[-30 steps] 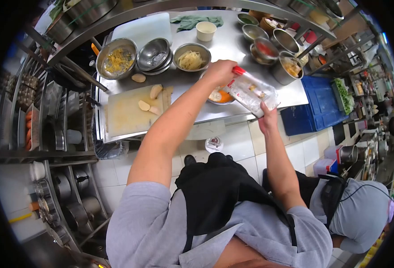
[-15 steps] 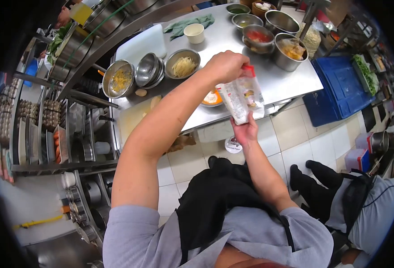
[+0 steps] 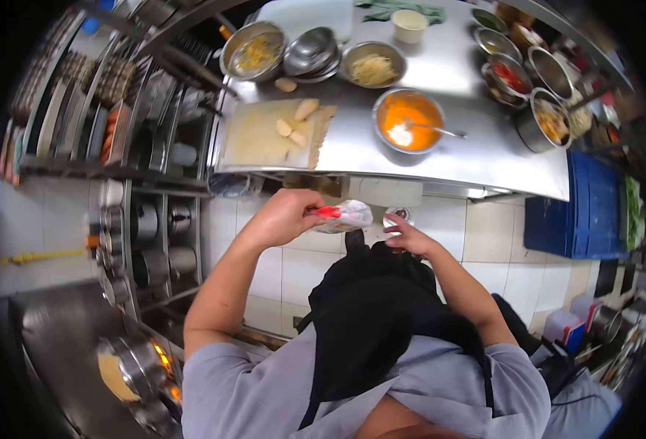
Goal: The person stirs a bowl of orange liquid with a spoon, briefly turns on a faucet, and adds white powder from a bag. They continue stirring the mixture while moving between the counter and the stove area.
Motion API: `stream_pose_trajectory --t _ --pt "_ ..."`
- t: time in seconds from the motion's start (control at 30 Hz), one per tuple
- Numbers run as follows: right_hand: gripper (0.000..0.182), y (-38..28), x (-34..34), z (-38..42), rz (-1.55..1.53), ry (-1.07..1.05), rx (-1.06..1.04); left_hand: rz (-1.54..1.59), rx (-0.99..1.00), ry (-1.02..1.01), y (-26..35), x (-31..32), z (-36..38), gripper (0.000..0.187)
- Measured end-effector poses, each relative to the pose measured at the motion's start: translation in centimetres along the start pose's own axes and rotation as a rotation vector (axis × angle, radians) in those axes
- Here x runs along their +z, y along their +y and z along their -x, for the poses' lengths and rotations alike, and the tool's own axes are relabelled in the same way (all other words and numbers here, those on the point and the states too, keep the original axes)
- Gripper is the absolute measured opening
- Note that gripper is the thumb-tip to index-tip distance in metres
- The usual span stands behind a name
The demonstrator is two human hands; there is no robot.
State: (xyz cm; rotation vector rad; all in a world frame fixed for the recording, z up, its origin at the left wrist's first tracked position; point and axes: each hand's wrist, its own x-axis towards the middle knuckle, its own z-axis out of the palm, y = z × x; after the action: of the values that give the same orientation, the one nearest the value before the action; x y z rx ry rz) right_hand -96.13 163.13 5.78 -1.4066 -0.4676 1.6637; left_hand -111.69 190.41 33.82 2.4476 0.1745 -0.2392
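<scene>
My left hand point(image 3: 288, 216) pinches the red top of a clear-and-white plastic bag point(image 3: 353, 216), held in front of the table's near edge. Just right of the bag is my right hand point(image 3: 409, 238), its fingers apart and not touching it. On the steel table, a metal bowl point(image 3: 442, 110) holds orange liquid point(image 3: 411, 113) with a heap of white powder point(image 3: 399, 134) and a spoon point(image 3: 451, 134). To its left, peeled pieces point(image 3: 307, 110) lie on a cutting board point(image 3: 253, 135).
Bowls of shredded food point(image 3: 373, 69) and yellow pieces point(image 3: 257, 53) stand farther back, beside stacked empty bowls point(image 3: 312, 53). A metal pot point(image 3: 534, 133) is at the table's right end, near a blue bin point(image 3: 550, 212). Shelves line the left. Another person point(image 3: 583, 402) is at lower right.
The view has turned down and the table sits higher in it. The bag has come back from over the table toward my body. My right hand has let go of its bottom.
</scene>
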Motion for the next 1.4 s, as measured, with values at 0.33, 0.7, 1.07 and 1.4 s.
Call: stream_pose_trajectory --t 0.33,0.7,1.07,1.4 --pt "0.037 -5.6 -6.1 7.2 0.138 0.334 0.032 0.431 -0.740 0.533 -28.6 16.1 5.7 0.016" --pt "0.035 -23.2 -9.7 2.8 1.357 1.064 -0.286 1.010 -0.767 1.235 -44.8 16.9 -3.3 0.031" --pt "0.016 -25.6 -7.4 1.0 1.390 0.995 0.125 1.427 -0.713 1.256 -46.3 15.6 -4.6 0.040" --pt "0.013 -25.6 -2.4 5.6 1.428 1.105 0.017 1.592 -0.888 1.054 -43.6 20.2 -3.4 0.044"
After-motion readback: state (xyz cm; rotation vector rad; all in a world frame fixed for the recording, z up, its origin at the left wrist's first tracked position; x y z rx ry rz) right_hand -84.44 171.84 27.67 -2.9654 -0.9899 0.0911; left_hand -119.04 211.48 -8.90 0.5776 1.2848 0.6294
